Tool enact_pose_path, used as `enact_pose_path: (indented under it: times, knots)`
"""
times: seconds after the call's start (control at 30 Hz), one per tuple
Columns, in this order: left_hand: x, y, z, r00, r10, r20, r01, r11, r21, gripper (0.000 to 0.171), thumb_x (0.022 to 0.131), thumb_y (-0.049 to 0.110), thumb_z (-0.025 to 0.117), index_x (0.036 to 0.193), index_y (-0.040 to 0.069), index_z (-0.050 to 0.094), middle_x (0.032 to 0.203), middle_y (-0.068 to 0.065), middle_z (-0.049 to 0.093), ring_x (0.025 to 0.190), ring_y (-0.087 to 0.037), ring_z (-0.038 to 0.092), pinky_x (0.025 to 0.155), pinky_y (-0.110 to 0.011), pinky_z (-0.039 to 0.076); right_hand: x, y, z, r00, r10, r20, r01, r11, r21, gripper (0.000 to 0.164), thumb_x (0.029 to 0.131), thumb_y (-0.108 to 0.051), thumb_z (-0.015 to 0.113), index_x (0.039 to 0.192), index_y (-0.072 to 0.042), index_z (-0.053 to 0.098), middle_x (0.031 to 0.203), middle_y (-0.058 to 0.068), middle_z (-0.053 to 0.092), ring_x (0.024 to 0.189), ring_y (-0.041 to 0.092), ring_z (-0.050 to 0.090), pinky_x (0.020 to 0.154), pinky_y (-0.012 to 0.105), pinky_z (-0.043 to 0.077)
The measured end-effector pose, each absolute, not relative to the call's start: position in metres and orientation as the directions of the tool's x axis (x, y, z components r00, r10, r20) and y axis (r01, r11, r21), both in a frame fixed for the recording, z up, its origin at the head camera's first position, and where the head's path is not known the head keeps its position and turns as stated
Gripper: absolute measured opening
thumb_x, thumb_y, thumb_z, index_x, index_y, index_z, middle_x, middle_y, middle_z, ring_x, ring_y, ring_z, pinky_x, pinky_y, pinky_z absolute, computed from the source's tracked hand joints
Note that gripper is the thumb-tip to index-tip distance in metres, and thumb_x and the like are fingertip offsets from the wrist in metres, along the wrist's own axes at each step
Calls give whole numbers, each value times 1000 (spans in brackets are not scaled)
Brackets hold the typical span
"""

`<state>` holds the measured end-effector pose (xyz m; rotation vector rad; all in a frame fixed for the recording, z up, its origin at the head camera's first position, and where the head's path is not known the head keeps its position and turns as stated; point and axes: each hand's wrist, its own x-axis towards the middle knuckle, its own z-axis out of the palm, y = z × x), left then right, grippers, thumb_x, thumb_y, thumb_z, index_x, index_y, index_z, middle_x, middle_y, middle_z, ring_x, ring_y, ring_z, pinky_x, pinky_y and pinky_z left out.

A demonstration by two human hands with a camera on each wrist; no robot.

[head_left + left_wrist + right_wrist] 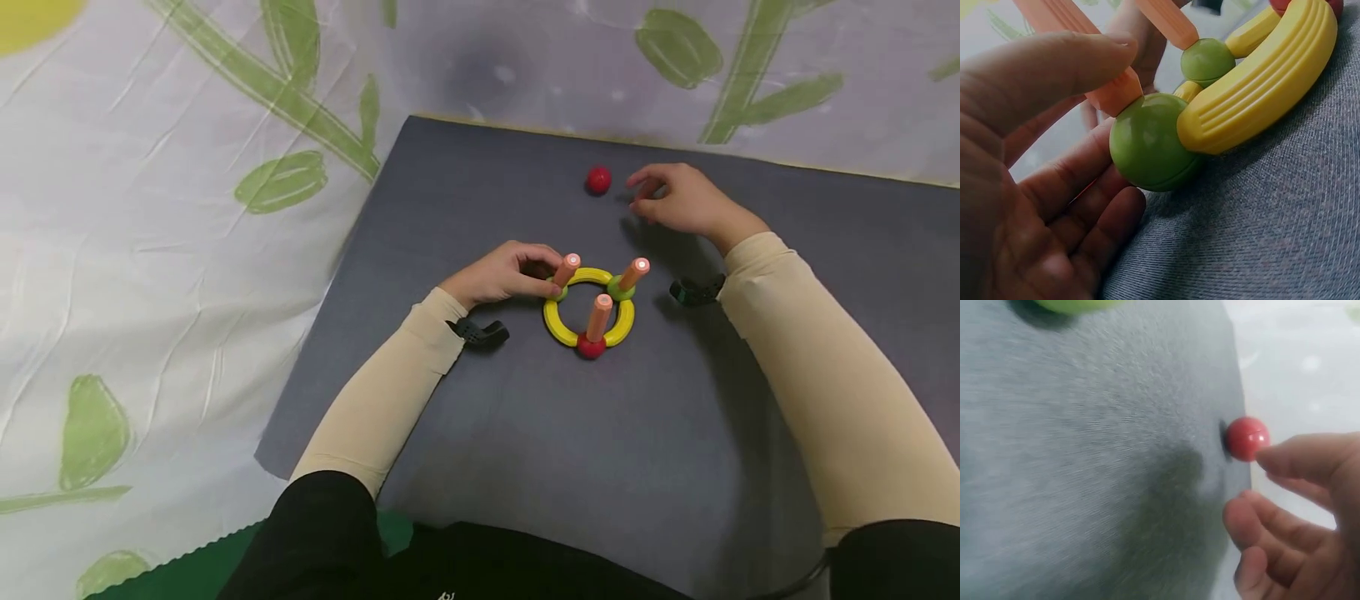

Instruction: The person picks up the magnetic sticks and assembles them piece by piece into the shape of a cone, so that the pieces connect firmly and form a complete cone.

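Note:
A magnetic ball-and-stick toy stands on the grey cloth: curved yellow pieces [558, 323] form a ring, joined by two green balls [1154, 142] and one red ball [591, 347]. An orange stick [598, 320] rises from each ball. My left hand [513, 273] holds the toy's left corner, thumb across that orange stick and fingers behind its green ball. Beyond the ring lies a loose red ball [598, 180]. My right hand [686, 198] hovers just right of it, fingers loosely bent, with nothing held. The right wrist view shows thumb and fingers close to the loose ball [1247, 439].
Grey cloth covers the table [480, 433]. A white sheet painted with green leaves [281, 182] hangs along the left and back edges. Dark straps [483, 333] hang at both wrists. A cable [798, 583] runs near the right elbow.

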<state>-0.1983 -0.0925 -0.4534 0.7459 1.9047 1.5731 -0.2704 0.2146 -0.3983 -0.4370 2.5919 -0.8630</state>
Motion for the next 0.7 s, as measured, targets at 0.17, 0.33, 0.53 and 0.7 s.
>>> enact_pose_path:
  times: [0.17,0.33,0.53,0.7]
  knots:
    - [-197,-95,-455,-690,721,-68,79,169,982,31,93,7,80,123,2,75,122,-7,72,107,-23,66,97,-33,53,-290,198,-399,-883,-433,-181,-258,770,-584,62,100,-15,67,158,-8,46,140,28,57,89,34,65,78,39,48]
    - [-197,-89,-457,-658,749,-78,78,170,982,32,94,10,80,125,3,75,124,-7,71,109,-23,66,100,-34,53,-290,194,-413,-859,-497,-127,-353,752,-556,59,100,-13,68,156,-5,49,145,27,56,76,28,56,73,37,44]
    - [-197,-91,-456,-670,738,-81,70,171,983,32,93,10,80,124,3,76,121,-6,72,107,-23,66,98,-33,53,-280,188,-423,-865,-492,-103,-349,735,-581,43,105,-22,66,144,-4,59,137,23,63,92,34,60,81,47,45]
    - [-197,-95,-453,-684,725,-85,62,174,983,32,93,10,81,124,3,76,122,-7,72,107,-23,67,98,-33,53,-260,189,-406,-878,-459,-135,-289,734,-614,43,106,-27,64,143,-6,61,133,22,64,103,39,65,84,48,49]
